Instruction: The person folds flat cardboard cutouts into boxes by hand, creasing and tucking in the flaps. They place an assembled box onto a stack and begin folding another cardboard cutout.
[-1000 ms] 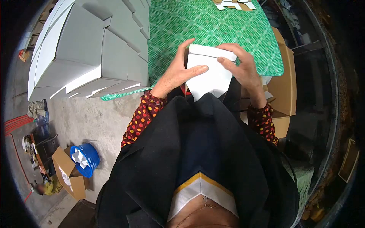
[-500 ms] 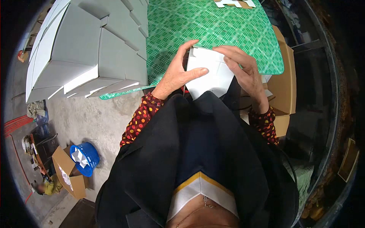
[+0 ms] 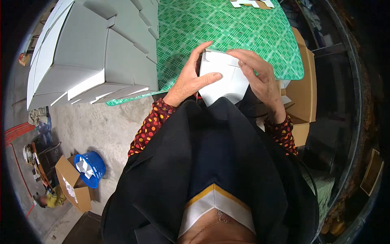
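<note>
A white cardboard box (image 3: 225,79) is held in front of my chest, at the near edge of the green checked table (image 3: 195,24). My left hand (image 3: 190,80) grips its left side, thumb on the white face and fingers round the far left corner. At the box's upper right edge is my right hand (image 3: 262,77), its fingers bent over the top corner and the thumb beside them. The box's lower end is hidden behind my dark jacket.
Large white boxes (image 3: 81,49) stand stacked at the left of the table. Flat cardboard pieces (image 3: 252,4) lie at its far edge. An open brown carton (image 3: 304,85) is at the right. Lower left are a blue basket (image 3: 94,164), another carton (image 3: 83,199) and a person (image 3: 55,199).
The folded white flap along the box's top edge has gone down, so the top face now looks flat. My right hand has shifted slightly right and changed its grip.
</note>
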`<move>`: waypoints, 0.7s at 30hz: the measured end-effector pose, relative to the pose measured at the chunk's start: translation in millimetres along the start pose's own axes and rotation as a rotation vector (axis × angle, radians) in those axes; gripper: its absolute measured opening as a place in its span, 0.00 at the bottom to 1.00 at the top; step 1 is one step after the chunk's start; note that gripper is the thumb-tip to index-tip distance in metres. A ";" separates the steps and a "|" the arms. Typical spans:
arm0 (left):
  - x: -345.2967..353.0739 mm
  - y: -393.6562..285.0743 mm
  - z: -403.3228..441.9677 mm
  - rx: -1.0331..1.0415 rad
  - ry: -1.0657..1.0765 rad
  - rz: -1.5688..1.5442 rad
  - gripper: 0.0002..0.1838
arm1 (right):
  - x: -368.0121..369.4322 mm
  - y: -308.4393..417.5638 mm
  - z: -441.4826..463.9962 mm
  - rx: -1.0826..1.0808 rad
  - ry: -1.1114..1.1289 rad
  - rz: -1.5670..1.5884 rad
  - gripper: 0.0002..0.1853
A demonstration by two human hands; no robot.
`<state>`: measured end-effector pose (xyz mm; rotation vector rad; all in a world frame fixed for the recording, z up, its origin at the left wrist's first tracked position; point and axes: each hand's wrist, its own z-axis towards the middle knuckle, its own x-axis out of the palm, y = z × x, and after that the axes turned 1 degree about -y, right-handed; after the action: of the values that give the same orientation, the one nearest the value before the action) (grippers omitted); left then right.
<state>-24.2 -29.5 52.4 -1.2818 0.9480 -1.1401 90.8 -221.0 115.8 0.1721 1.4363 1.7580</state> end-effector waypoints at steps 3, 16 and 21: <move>1.2 0.5 -1.7 0.003 -0.001 -0.004 0.51 | 1.9 -2.2 -2.9 -0.006 -0.011 -0.007 0.17; 6.1 1.6 -3.2 0.018 -0.014 -0.064 0.51 | 0.6 -0.4 -4.6 0.005 -0.021 -0.017 0.17; 6.8 3.2 -2.6 0.003 -0.028 -0.098 0.51 | 2.5 -2.3 -4.1 -0.008 -0.058 -0.095 0.17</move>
<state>-24.9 -36.9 49.5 -1.3510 0.8700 -1.1956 88.0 -222.4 111.5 0.1465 1.3736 1.6686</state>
